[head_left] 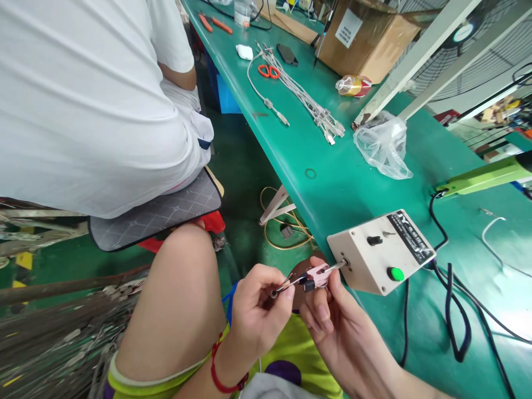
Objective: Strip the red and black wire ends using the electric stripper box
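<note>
My left hand (pixel 257 305) and right hand (pixel 332 327) are bare, the nails short and plain. A red cord bracelet (pixel 224 378) with small beads circles my left wrist. I wear lime-yellow clothing (pixel 299 354) with a purple patch (pixel 285 370); a paler band (pixel 137 379) edges it beside my bare knee (pixel 178 293). A grey fold of cloth (pixel 266 389) shows lowest.

Green bench (pixel 341 183) carries beige box (pixel 380 252), plastic bag (pixel 384 145), cables (pixel 307 100), scissors (pixel 269 71), perhaps phone (pixel 287 54).

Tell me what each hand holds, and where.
The right hand pinches the pink piece by its body, beside the white box; the left hand pinches the thin wires leaving it.
</note>
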Demonstrator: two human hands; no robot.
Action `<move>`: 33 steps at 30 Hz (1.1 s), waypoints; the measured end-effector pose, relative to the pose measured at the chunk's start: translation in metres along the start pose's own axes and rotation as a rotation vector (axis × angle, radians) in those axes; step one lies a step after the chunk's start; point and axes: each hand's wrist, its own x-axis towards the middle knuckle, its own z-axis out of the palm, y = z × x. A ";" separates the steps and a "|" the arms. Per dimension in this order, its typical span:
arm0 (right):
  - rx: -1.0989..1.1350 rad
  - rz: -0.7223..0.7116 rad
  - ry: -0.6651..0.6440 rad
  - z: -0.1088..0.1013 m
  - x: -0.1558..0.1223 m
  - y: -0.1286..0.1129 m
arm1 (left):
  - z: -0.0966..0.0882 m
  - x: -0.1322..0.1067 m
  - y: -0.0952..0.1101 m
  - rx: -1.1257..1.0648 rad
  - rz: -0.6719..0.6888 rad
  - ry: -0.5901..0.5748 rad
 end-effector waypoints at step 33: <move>-0.767 -0.743 -0.076 0.003 -0.020 -0.115 | 0.002 -0.007 -0.009 -0.021 0.009 0.078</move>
